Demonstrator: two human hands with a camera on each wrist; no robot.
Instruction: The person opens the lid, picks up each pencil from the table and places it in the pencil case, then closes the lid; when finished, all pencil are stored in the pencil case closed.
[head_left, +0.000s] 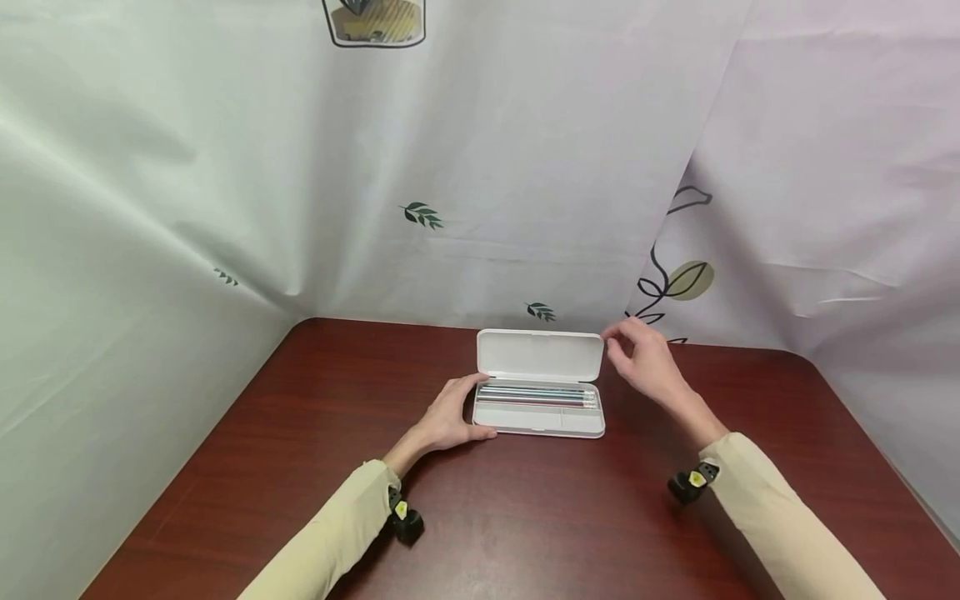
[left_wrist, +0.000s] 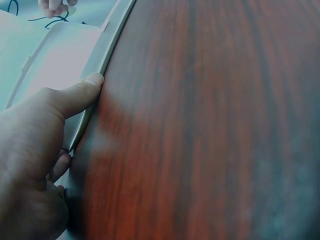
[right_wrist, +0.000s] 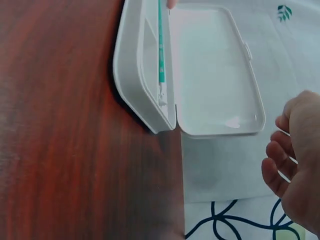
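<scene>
A white pencil case (head_left: 525,419) lies on the table with its lid (head_left: 540,355) raised and leaning back. Several pencils (head_left: 536,395) lie side by side in its rear compartment; the front one shows a bare base and a small divider. Around the case's left end, my left hand (head_left: 447,414) holds on, thumb (left_wrist: 82,95) along the front wall and fingers at the left and back. My right hand (head_left: 643,360) hovers beside the lid's upper right corner, fingers loosely bent. In the right wrist view a gap separates that hand (right_wrist: 305,155) from the lid, and nothing is in it.
The dark red-brown wooden table (head_left: 525,517) has rounded far corners. Behind and beside it hangs a pale curtain (head_left: 525,167) with leaf prints, close behind the raised lid. Both wrists wear small black devices on straps.
</scene>
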